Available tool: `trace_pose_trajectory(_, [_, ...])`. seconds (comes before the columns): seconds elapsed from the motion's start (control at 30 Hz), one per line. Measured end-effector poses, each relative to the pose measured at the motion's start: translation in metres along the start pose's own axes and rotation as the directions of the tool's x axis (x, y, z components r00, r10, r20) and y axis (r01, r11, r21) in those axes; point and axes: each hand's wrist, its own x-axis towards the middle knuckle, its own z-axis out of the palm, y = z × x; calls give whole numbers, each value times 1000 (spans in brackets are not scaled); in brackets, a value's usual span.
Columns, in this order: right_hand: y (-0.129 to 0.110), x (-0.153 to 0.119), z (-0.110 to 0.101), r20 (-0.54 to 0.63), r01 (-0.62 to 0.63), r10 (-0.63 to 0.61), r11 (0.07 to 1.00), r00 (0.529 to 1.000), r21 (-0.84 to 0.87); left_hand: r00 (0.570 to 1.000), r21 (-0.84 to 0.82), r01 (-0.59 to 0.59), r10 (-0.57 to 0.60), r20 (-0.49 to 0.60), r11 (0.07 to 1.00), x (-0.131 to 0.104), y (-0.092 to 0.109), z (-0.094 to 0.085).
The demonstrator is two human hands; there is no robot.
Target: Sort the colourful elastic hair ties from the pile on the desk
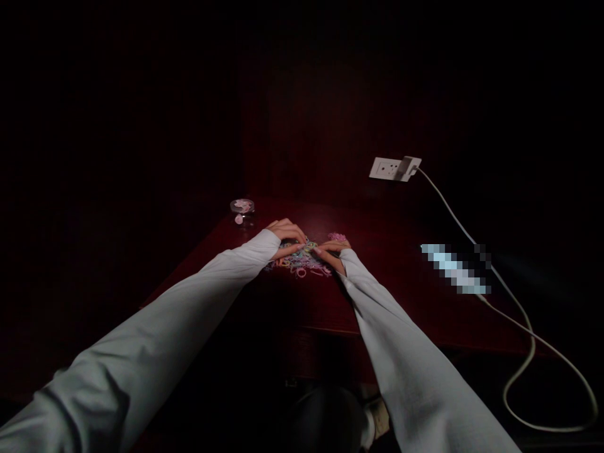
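Observation:
A loose pile of small pastel rings or bands [301,272] lies on the dark red table [226,248]. Over the pile's left side is my left hand [287,238], its fingers bent and thumb extended toward the middle. From the right, my right hand [334,253] reaches to the same spot, thumb and fingertips near a few yellow-green rings [310,246]. Whether either hand grips a ring is too small to tell. A small pink bunch [336,237] lies just behind my right hand.
A clear jar [243,212] with pink pieces stands at the table's back left. On the right lies a pixelated bright device [453,269] with a white cable [523,318] looping past the table edge. A charger [409,167] sits in the wall socket [384,168].

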Motion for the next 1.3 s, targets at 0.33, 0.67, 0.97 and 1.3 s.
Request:
trace_pose_trajectory(0.33, [9,-4,-3,-15,-20,17,970,1000,-243,1000,2,13,-13,12,1000,0,-2,3])
trace_pose_trajectory(0.67, [6,-4,-2,-5,-74,74,974,997,-216,999,14,6,-6,40,1000,-1,-1,3])
trace_pose_trajectory(0.97, [1,-5,-3,-56,-131,124,983,991,-128,999,20,12,-13,49,1000,-1,0,2])
trace_pose_trajectory(1.3, [1,0,4,-1,-117,119,984,993,135,999,34,37,-38,21,999,1,-18,21])
